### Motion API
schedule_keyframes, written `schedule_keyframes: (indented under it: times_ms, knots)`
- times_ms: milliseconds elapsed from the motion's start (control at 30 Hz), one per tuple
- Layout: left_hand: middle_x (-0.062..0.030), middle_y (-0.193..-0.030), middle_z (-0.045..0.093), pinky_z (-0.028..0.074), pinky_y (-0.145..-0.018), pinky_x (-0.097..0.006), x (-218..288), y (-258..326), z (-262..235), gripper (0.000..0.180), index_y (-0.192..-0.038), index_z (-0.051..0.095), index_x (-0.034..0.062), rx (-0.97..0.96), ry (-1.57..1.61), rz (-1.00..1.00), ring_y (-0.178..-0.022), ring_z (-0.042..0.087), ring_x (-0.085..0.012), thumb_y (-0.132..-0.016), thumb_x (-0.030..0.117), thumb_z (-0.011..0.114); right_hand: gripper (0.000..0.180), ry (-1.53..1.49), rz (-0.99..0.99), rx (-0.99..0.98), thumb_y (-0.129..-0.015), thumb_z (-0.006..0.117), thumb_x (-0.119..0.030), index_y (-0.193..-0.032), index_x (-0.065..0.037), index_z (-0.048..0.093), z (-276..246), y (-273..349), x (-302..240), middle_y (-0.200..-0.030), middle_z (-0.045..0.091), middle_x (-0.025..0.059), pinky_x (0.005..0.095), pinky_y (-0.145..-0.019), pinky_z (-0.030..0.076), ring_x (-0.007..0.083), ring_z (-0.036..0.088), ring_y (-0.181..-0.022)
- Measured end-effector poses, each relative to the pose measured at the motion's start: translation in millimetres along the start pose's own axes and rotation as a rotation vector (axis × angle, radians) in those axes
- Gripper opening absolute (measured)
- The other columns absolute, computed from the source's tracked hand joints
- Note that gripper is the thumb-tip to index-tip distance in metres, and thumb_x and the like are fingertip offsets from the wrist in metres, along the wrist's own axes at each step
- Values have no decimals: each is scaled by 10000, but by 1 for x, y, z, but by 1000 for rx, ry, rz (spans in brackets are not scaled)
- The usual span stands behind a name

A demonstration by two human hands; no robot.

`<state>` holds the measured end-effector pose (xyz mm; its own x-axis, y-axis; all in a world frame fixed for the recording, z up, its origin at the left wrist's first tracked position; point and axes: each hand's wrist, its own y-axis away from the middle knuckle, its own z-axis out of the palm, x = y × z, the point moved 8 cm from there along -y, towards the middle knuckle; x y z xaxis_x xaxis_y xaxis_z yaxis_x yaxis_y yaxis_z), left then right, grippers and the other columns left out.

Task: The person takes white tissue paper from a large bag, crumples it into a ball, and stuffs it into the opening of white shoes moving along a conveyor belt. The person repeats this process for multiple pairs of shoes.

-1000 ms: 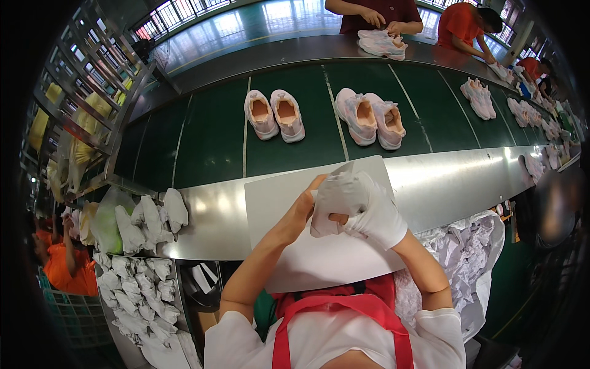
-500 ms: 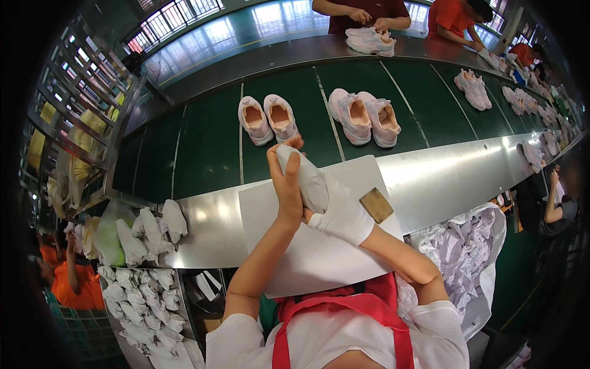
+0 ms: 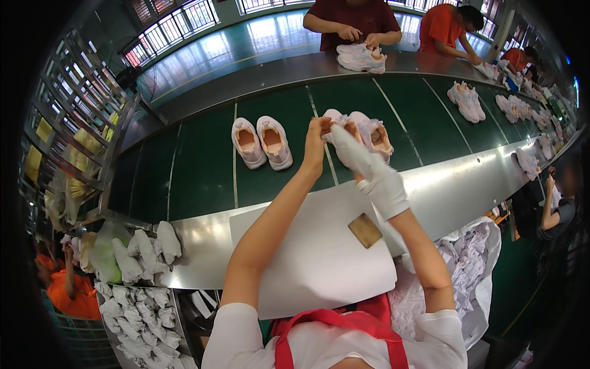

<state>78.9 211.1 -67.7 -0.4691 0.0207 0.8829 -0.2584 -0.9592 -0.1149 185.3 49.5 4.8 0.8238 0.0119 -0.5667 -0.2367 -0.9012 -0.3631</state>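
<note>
A pair of pale pink and white sneakers lies on the green conveyor, its right sneaker (image 3: 377, 135) in plain view. At the left sneaker (image 3: 332, 114) of that pair, my bare left hand (image 3: 316, 140) has its fingers bent against the upper's left edge. My right hand (image 3: 386, 189), in a white glove, is closed around a long white paper shoe stuffing (image 3: 352, 149). The stuffing's tip reaches over the left sneaker, beside my left fingertips, and partly hides that shoe. Another pair of pink sneakers (image 3: 274, 142) stands to the left.
A white sheet (image 3: 307, 246) with a brownish block (image 3: 365, 231) on it covers part of the metal ledge (image 3: 196, 255). Wrapped paper stuffings (image 3: 138, 313) are heaped at left. A sack of crumpled paper (image 3: 470, 258) stands at right. Across the conveyor, a person (image 3: 353, 27) handles shoes.
Both hands have moved away from my body and to the right, bringing the paper stuffing over the sneakers. My left hand has let go of the stuffing and moved to the left sneaker.
</note>
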Motion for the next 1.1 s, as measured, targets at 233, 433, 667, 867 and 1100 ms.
schedule_keyframes:
  times_ms: [233, 433, 667, 867, 1100]
  knots:
    - [-254, -1130, 581, 462, -882, -394, -81, -88, 9, 479, -1204, 487, -30, -294, -1038, 182, -1034, 578, -376, -863, 290, 594, 305, 600, 229, -316, -691, 679, -243, -953, -92, 639, 20, -80, 53, -817, 679, 144, 360, -709, 530, 301, 672, -783]
    - [-243, -1004, 628, 481, -797, -397, -77, -98, 11, 365, -1080, 564, -37, -485, -1113, 147, -915, 618, -375, -915, 283, 504, 303, 730, 79, -530, -793, 588, -293, -1032, -125, 667, 102, -129, 49, -1027, 669, 122, 372, -796, 508, 251, 651, -940]
    - [-235, -956, 642, 490, -751, -398, -69, -99, 10, 336, -1038, 585, -23, -546, -1147, 177, -872, 630, -370, -916, 278, 500, 386, 1063, -395, -914, -808, 570, -317, -1176, -210, 617, 195, -130, 78, -1274, 562, -6, 338, -952, 446, 212, 556, -1133]
    - [-204, -1061, 632, 496, -812, -373, -87, -99, -18, 415, -1140, 571, -2, -566, -780, -62, -952, 627, -326, -811, 244, 630, 338, 566, -169, -879, -765, 624, -312, -1046, -130, 665, 166, -131, 74, -1068, 658, 113, 383, -843, 502, 296, 633, -986]
    - [-232, -1006, 566, 468, -862, -401, -84, -86, 18, 647, -1033, 489, -7, -570, -1101, 97, -972, 568, -365, -496, 149, 814, 633, 421, -118, -348, -551, 825, -277, -1092, -88, 559, 122, -138, 94, -926, 658, 171, 394, -788, 515, 320, 650, -906]
